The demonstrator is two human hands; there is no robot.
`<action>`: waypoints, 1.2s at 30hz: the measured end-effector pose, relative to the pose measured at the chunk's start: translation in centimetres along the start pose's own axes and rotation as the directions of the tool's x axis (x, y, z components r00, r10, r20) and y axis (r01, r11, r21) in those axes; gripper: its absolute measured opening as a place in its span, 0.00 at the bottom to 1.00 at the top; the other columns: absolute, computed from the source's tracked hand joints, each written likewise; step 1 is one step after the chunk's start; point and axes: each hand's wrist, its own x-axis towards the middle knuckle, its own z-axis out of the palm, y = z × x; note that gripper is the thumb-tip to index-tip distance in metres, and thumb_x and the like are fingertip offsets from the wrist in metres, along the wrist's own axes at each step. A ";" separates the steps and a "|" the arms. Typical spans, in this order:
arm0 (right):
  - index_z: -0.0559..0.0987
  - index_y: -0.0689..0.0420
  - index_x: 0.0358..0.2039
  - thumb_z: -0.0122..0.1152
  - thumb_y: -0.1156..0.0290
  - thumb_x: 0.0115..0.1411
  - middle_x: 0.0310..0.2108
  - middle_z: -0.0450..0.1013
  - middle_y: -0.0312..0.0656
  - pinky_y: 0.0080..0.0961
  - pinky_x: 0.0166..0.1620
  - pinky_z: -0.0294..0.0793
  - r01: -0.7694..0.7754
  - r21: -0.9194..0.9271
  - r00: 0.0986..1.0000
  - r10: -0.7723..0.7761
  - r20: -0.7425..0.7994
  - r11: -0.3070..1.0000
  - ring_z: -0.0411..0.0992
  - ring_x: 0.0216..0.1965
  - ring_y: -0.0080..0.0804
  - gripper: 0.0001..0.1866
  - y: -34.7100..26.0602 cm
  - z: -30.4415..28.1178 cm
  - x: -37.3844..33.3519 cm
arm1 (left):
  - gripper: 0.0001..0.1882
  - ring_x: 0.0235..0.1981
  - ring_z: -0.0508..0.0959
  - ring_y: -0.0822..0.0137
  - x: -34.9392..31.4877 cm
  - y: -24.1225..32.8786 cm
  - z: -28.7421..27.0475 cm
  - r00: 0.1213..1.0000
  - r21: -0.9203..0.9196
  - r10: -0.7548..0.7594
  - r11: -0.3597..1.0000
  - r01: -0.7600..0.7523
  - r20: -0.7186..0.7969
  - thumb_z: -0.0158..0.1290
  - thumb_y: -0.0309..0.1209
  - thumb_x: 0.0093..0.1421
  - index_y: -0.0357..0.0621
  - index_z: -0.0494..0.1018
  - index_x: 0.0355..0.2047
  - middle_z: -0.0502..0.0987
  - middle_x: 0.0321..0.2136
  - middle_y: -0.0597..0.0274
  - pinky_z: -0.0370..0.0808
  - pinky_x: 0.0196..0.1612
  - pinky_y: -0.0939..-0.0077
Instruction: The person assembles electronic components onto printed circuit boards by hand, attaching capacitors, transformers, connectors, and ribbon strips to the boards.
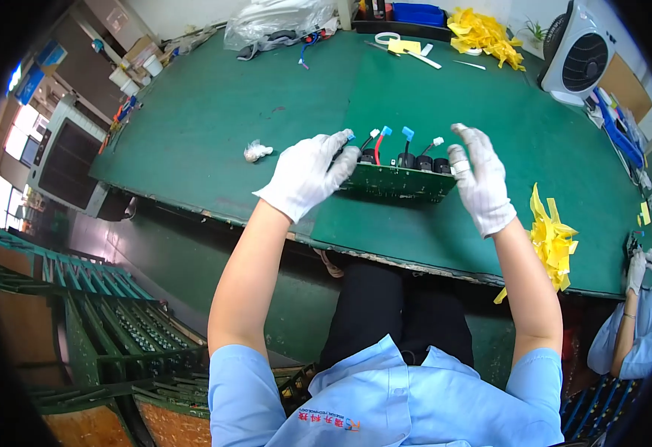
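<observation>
A green circuit board is tilted up at the near part of the table, its underside facing me. Behind its upper edge show several black cylindrical parts, a red wire and black wires with blue and white plugs. My left hand, in a white glove, grips the board's left end between thumb and fingers. At the right end is my right hand, gloved too, its fingers apart and raised. Its thumb is close beside the board's corner; whether it touches I cannot tell.
Yellow tape strips hang over the table's front edge, with another yellow heap at the back. A grey fan stands back right. A crumpled clear wad lies left of my hand. A co-worker's gloved hands are at far right.
</observation>
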 end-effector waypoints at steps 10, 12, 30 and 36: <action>0.76 0.57 0.49 0.60 0.60 0.60 0.45 0.73 0.47 0.43 0.51 0.71 0.242 -0.134 0.966 -0.225 0.132 0.961 0.71 0.50 0.49 0.20 -5.9 2.4 3.2 | 0.27 0.34 0.80 0.49 2.3 -0.3 1.1 0.999 0.044 -0.037 0.998 0.037 -0.008 0.45 0.56 0.66 0.47 0.77 0.48 0.79 0.30 0.51 0.78 0.36 0.58; 0.77 0.53 0.43 0.60 0.59 0.60 0.40 0.73 0.44 0.45 0.46 0.73 0.293 -0.220 0.952 -0.264 0.153 0.930 0.71 0.51 0.46 0.15 -5.6 4.3 2.9 | 0.35 0.37 0.80 0.48 2.2 0.6 0.8 0.987 0.244 -0.137 0.963 0.114 0.080 0.49 0.62 0.61 0.46 0.74 0.54 0.80 0.35 0.49 0.77 0.39 0.56; 0.78 0.54 0.33 0.52 0.60 0.64 0.29 0.75 0.46 0.47 0.33 0.75 0.209 -0.205 0.923 -0.124 0.365 0.956 0.77 0.31 0.48 0.12 -6.1 4.3 2.9 | 0.36 0.34 0.82 0.52 2.0 3.3 0.8 0.929 0.346 -0.365 0.881 0.323 0.061 0.54 0.67 0.52 0.42 0.80 0.36 0.80 0.31 0.51 0.76 0.37 0.55; 0.79 0.54 0.32 0.52 0.60 0.63 0.29 0.75 0.45 0.46 0.35 0.76 0.157 -0.248 0.943 -0.070 0.327 0.956 0.77 0.32 0.47 0.12 -6.9 4.5 2.4 | 0.38 0.34 0.82 0.52 1.6 3.3 1.1 0.938 0.391 -0.347 0.866 0.312 0.020 0.51 0.70 0.53 0.42 0.79 0.34 0.80 0.30 0.52 0.76 0.36 0.54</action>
